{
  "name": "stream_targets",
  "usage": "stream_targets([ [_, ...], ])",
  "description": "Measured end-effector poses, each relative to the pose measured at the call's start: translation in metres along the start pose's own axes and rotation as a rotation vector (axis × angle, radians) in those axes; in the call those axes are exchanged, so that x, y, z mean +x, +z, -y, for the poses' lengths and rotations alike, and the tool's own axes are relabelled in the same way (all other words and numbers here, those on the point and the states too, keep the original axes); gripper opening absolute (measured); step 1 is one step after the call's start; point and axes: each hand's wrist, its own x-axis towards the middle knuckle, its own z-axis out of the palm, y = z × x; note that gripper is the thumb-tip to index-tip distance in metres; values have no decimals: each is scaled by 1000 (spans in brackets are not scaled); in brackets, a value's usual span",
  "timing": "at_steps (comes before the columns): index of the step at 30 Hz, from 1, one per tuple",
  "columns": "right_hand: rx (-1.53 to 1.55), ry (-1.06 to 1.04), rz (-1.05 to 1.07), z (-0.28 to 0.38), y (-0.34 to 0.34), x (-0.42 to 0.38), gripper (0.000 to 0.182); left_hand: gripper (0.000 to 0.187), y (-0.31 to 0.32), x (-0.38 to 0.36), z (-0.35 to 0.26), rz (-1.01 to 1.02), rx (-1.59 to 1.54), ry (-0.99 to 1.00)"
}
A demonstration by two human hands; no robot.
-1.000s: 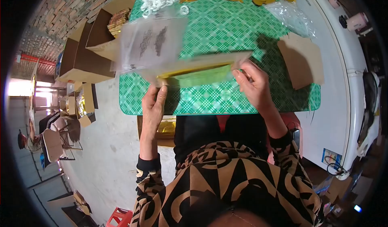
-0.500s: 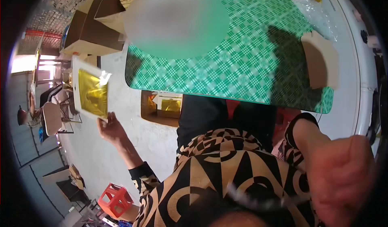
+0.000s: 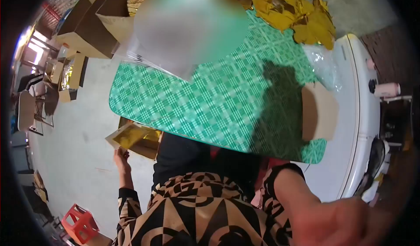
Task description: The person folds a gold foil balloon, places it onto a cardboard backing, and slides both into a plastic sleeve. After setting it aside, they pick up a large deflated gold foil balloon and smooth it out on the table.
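My left hand [image 3: 122,158] is closed on the lower edge of a flat packet [image 3: 128,134] with a pale border and shiny gold middle. The packet is tilted, over the near side of an open cardboard box [image 3: 146,152] on the floor by the table's left end. More gold shows inside that box. My right hand [image 3: 337,222] is raised close to the camera at the lower right, blurred, its fingers curled in. Whatever they hold, if anything, cannot be made out.
A green checked cloth covers the table [image 3: 210,110]. On it lie clear plastic sleeves [image 3: 170,68], crumpled gold sheets [image 3: 293,16] and a brown cardboard piece [image 3: 319,110]. A white appliance [image 3: 361,114] borders the right. Cardboard boxes [image 3: 87,25] and a red stool [image 3: 79,224] are at the left.
My left hand has lowered the packet from beside the table to the box on the floor. The view has shifted, showing more of the gold sheets. My right hand stays raised near the camera.
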Motion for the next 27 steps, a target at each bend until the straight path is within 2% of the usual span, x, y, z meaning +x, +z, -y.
stream_targets([
  [4,21,12,9,-2,-2,-1,6,18,37,-18,3,88,13,-11],
  [7,48,41,8,-9,2,0,6,15,38,-6,11,111,45,8],
  [11,76,48,12,-14,4,1,7,22,39,-8,-2,169,105,29],
  [12,84,42,17,-14,4,1,7,30,39,-5,-4,168,159,-18],
  [15,105,35,23,-14,2,1,9,38,42,-9,-1,-44,267,-99],
  [16,110,33,23,-13,3,2,9,48,32,0,11,-61,333,-118],
  [19,116,33,30,-11,4,2,10,49,14,14,39,-103,495,-108],
  [27,119,45,31,-6,2,4,14,35,11,9,51,30,386,-43],
])
